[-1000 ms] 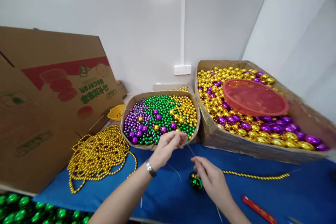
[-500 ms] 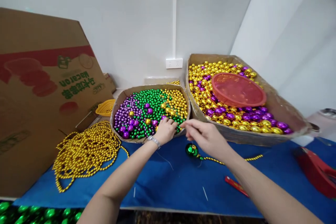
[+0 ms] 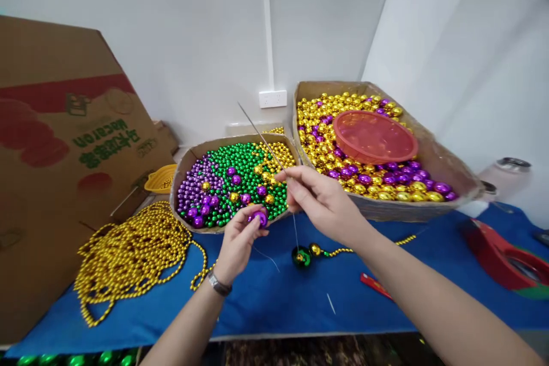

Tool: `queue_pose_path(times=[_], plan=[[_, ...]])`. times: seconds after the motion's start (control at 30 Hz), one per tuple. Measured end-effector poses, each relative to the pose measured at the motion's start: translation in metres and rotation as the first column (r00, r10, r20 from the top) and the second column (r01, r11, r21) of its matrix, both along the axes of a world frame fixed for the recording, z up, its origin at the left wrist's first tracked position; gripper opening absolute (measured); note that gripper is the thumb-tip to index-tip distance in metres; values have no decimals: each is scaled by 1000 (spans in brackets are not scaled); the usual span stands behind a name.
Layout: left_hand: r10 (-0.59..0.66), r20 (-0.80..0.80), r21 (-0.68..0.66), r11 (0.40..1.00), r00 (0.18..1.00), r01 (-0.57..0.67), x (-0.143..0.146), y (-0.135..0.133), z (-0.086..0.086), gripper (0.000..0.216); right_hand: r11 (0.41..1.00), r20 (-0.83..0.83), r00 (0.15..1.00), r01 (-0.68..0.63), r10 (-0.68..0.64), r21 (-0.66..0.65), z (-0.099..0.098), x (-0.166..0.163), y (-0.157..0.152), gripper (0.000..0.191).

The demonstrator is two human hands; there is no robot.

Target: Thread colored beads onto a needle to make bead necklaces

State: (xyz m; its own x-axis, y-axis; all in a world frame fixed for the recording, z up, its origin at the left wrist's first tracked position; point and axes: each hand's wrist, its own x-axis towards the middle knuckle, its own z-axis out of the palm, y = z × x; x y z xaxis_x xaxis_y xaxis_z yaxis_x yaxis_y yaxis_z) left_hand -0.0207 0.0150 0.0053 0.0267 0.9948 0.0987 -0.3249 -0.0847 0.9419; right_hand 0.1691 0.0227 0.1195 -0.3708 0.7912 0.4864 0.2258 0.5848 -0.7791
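My left hand (image 3: pixel 240 234) pinches a shiny purple bead (image 3: pixel 259 218) just over the near rim of the smaller cardboard box (image 3: pixel 206 231) of purple, green and gold beads. To its right, my right hand (image 3: pixel 315 194) is closed on a long thin needle (image 3: pixel 261 137) that points up and to the left. A thread (image 3: pixel 295 231) runs down below the right hand to a large green bead (image 3: pixel 301 257) on the blue cloth. Beside that bead lie a gold bead (image 3: pixel 315 249) and a string of small gold beads (image 3: pixel 341 251), partly hidden by my right forearm.
A larger box (image 3: pixel 386 211) holds gold and purple beads and a red plastic basin (image 3: pixel 375 137). Gold bead strands (image 3: pixel 137 257) are heaped at left by a big carton (image 3: pixel 51 183). A red tape dispenser (image 3: pixel 493 254) and a pinkish bottle (image 3: pixel 506 177) stand at right.
My left hand has come out of the smaller box towards me with a purple bead. My right hand has risen slightly, and the needle in it now shows clearly. The camera view has shifted.
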Motion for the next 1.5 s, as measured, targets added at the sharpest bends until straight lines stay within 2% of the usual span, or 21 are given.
queue_pose_path(times=[0.07,0.17,0.37,0.5,0.63,0.87,1.03,1.1,1.23,1.37,1.5], plan=[[-20,159,-118,992,987,39,-4,-7,-4,31,1000,66,998,8,-8,0,-14,4,-11,23],[-12,284,-224,971,959,79,-13,-14,-12,30,996,199,976,88,-89,17,-51,12,-29,22],[19,342,-242,968,939,68,-25,-28,-22,28,976,276,939,174,-204,128,-139,23,-62,23],[14,376,-263,960,927,93,-25,-33,-23,28,959,267,936,169,-228,226,-170,24,-77,22],[13,400,-268,958,916,104,-24,-34,-24,27,951,284,926,178,-249,253,-179,26,-82,23],[-15,360,-261,958,933,116,-22,-35,-23,28,944,301,916,184,-265,273,-181,25,-80,26],[-80,157,-222,968,984,115,-16,-43,-25,32,945,304,915,184,-265,270,-184,19,-82,26],[-107,108,-205,970,988,128,-13,-46,-26,34,958,297,924,175,-239,228,-186,17,-83,26],[-159,197,-250,946,967,206,-11,-48,-27,34,990,278,950,128,-141,63,-190,15,-82,25],[-147,168,-248,951,975,186,-11,-48,-27,35,980,254,950,158,-184,119,-195,15,-80,26],[-172,209,-266,937,963,226,-15,-45,-27,35,986,248,956,143,-159,80,-194,15,-80,27]])
